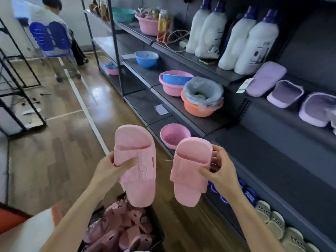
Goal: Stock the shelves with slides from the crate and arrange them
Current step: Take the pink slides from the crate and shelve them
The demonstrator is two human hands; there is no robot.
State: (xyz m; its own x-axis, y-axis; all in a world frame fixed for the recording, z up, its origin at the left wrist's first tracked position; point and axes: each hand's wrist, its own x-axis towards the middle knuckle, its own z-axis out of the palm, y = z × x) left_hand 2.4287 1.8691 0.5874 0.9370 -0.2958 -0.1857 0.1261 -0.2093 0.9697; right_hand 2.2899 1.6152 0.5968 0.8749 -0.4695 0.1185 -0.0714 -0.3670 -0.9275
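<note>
I hold two pink slides up in front of me above the crate. My left hand (109,165) grips the strap of the left pink slide (136,168). The right pink slide (190,171) is gripped at its strap by my right hand (219,166). Below them stands a dark crate (160,231) with several dusty-pink slides (120,228) piled inside. The grey shelf unit (272,146) runs along the right. Purple slides (283,93) lie on its middle shelf, and blue and beige slides (272,220) line the bottom shelf.
White detergent bottles (234,37) stand on the top shelf. Pink, blue and orange basins (174,84) sit on shelves further left, one lined with a plastic bag. A person sits on a blue chair (49,39) at the back left. A black metal rack (16,88) stands at the left.
</note>
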